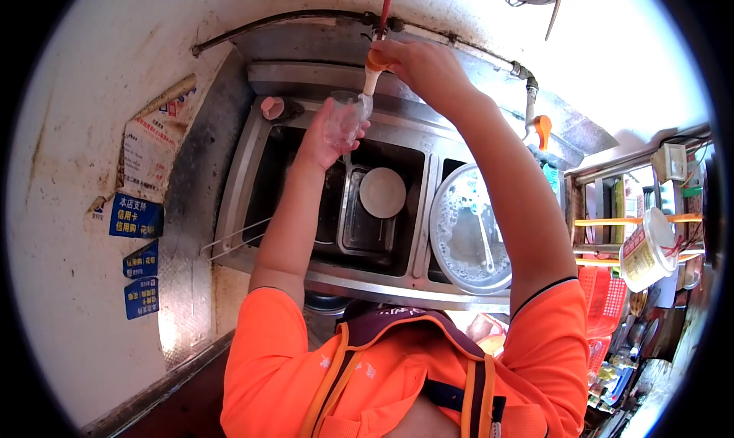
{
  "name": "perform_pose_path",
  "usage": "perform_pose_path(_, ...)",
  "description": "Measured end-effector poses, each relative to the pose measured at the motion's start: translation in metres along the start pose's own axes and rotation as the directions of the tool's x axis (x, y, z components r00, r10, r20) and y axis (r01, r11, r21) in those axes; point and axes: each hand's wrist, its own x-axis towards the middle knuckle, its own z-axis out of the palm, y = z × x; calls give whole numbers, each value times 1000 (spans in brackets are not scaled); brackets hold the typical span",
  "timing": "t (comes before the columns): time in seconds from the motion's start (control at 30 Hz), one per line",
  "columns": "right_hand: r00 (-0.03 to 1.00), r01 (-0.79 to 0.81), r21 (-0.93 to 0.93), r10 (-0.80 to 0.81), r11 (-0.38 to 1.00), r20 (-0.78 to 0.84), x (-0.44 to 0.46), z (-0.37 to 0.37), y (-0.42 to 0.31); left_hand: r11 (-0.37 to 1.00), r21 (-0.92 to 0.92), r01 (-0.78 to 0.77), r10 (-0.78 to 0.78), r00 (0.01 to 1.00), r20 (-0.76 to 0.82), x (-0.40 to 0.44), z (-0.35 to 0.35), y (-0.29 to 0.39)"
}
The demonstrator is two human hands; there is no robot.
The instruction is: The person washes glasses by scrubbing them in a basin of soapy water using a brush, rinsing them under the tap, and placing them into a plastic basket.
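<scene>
My left hand (319,141) holds a clear cup (345,120) tilted under the spout of the tap (371,82). Water runs from the spout at the cup, and a thin stream falls below it. My right hand (428,65) grips the tap's orange handle (376,60); some of its fingertips are hidden. Beneath the cup, a white bowl (382,193) lies in a rectangular metal tray (354,241) in the left sink basin. To the right, a round metal bowl (439,250) holds soapy water and a long-handled spoon (487,243).
A steel rim (359,286) borders the sink. A small pink cup (271,107) lies at its back left corner. Another orange-handled tap (543,128) is at the right. Near the right shelf are a white tub (648,250) and a red basket (602,296).
</scene>
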Motion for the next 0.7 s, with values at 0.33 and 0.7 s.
perform_pose_path(0.33, 999, 19, -15, -19, 1000, 27, 2, 1, 2, -203, 926, -318, 487, 788, 377, 12, 45, 3)
perform_pose_path(0.7, 995, -13, -12, 14, 1000, 97, 2, -5, -3, 982, 91, -164, 165, 986, -2, 8, -19, -10)
